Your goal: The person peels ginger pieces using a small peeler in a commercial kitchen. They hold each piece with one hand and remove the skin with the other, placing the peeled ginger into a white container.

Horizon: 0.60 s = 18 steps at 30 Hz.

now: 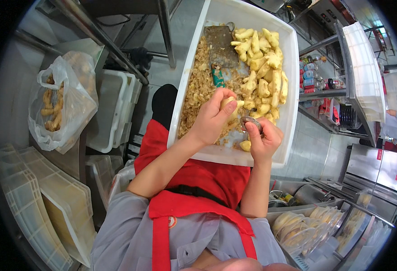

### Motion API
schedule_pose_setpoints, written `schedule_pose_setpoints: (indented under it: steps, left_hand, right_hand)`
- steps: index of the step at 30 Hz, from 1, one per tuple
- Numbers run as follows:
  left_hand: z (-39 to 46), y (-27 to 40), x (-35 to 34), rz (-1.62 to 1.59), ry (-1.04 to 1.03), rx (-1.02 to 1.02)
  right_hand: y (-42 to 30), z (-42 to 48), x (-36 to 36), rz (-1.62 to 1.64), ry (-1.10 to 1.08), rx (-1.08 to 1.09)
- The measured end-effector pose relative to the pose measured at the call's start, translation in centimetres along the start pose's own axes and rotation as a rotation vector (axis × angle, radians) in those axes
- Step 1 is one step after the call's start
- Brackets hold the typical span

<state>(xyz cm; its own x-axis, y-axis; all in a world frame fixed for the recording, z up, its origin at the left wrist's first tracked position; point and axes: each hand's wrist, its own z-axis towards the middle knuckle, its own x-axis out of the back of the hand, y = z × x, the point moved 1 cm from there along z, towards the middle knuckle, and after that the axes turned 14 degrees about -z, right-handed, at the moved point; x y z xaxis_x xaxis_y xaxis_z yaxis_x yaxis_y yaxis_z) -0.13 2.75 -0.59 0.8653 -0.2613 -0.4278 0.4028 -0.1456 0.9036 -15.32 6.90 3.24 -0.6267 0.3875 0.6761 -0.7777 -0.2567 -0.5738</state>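
Observation:
My left hand (209, 118) grips a piece of peeled ginger (231, 105) over the white plastic tub (292, 101) in front of me. Pinched between the thumb and fingers of my right hand (266, 139) is a rounded, spoon-like metal scraper (250, 120), slightly apart from the ginger. Brown ginger peelings (196, 98) cover the tub's left side. Peeled ginger roots (266, 67) are heaped along the right side, and a small ginger piece (245, 146) lies near my right wrist. A cleaver (222, 47) with a green-wrapped handle rests on the peelings at the far end.
At left, a plastic bag (63, 101) holds unpeeled ginger. Plastic bins (105, 108) stand beside it, below a metal frame (93, 37). A metal rack (345, 67) with bottles (309, 74) is at right. Lidded containers (300, 227) sit at lower right.

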Motion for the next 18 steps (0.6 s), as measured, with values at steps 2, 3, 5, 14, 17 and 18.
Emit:
schedule_pose_setpoints:
  steps: [2,3,5,14,17,18]
  left_hand:
    - [-0.3,0.5,-0.3,0.15,0.06,-0.083]
    - [-0.4,1.0,-0.6,0.19,0.103,-0.123]
    - [-0.7,1.3,-0.9,0.249,0.182,-0.212]
    - [-1.0,0.9,-0.8,0.346,0.236,-0.384]
    - [-1.1,1.1,-0.9,0.484,0.219,-0.481]
    - [-1.1,1.3,-1.0,0.485,0.219,-0.5]
  right_hand:
    - [-0.1,0.1,0.0,0.08,-0.004,0.02]
    - [-0.3,0.1,-0.1,0.152,-0.022,-0.109]
    - [-1.1,-0.2,-0.2,0.295,-0.059,-0.368]
    - [-3.8,-1.0,-2.3,-0.107,-0.069,-0.175]
    - [-3.9,-0.7,-2.0,-0.339,-0.012,-0.069]
    - [-3.7,-0.5,-1.7,-0.396,0.015,-0.063]
